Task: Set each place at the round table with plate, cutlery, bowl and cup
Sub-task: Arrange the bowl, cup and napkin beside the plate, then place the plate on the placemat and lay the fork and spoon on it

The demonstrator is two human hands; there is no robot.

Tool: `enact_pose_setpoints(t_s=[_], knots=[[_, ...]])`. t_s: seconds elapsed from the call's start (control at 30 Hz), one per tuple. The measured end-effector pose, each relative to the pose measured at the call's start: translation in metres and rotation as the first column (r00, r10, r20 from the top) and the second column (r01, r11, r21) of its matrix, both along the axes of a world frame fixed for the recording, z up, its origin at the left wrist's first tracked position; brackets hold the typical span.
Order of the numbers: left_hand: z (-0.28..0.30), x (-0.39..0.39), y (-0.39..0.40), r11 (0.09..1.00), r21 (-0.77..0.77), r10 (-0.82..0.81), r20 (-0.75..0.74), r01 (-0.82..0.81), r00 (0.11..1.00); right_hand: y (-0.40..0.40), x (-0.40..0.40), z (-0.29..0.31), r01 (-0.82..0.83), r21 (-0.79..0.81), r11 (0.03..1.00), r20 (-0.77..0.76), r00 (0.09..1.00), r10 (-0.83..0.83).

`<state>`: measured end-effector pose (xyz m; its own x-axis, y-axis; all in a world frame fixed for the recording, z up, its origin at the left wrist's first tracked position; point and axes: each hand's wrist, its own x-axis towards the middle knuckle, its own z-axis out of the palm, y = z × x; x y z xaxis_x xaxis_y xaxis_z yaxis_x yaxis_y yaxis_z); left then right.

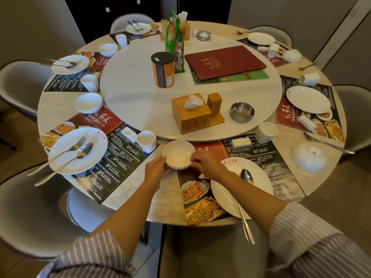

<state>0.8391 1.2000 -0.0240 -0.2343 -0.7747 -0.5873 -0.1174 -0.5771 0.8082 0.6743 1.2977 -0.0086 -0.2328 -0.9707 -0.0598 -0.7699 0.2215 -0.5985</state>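
Two hands on one bowl

We see both hands holding a white bowl (pixel 178 155) upright, low over the tabletop (pixel 140 189). Our left hand (pixel 157 169) cups its near-left side; our right hand (pixel 204 162) pinches the right rim. Each grip is closed on the bowl. Just right of the grip lies a plate (pixel 226 195) carrying a spoon (pixel 244 205). Left of the grip stands a cup (pixel 146 141), and beyond it another plate (pixel 94 155) with fork and spoon
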Motion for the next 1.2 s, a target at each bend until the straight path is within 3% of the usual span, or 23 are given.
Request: enact_pose_setpoints(t_s=[0.3, 0.53, 0.63, 0.8, 0.97, 1.1, 1.2], knots=[[0.002, -0.002, 0.01, 0.996, -0.092, -0.01, 0.037, 0.013, 0.999, 0.003, 0.003, -0.006, 0.143, -0.04, 0.989, 0.028, 0.989, -0.142], [0.022, 0.002, 0.028, 0.935, -0.331, -0.009, 0.336, 0.127, 0.942, 0.024, 0.002, 0.009, 0.195, -0.089, 0.977, 0.056, 0.98, -0.19], [0.037, -0.001, 0.04, 0.855, -0.457, -0.053, 0.392, 0.244, 0.919, 0.041, -0.002, 0.02, 0.224, -0.08, 0.971, -0.004, 0.974, -0.225], [0.074, -0.022, 0.082, 0.637, -0.58, -0.192, 0.518, 0.507, 0.834, 0.09, -0.02, 0.05, 0.29, -0.056, 0.955, -0.178, 0.939, -0.295], [0.093, -0.057, 0.121, 0.397, -0.572, -0.306, 0.655, 0.718, 0.691, 0.144, -0.047, 0.077, 0.381, -0.085, 0.921, -0.231, 0.891, -0.39], [0.116, -0.101, 0.168, 0.211, -0.55, -0.244, 0.77, 0.808, 0.589, 0.212, -0.081, 0.106, 0.416, -0.084, 0.906, -0.239, 0.874, -0.424], [0.137, -0.135, 0.216, 0.132, -0.554, -0.219, 0.792, 0.822, 0.57, 0.268, -0.114, 0.126, 0.435, -0.1, 0.895, -0.258, 0.857, -0.446]])
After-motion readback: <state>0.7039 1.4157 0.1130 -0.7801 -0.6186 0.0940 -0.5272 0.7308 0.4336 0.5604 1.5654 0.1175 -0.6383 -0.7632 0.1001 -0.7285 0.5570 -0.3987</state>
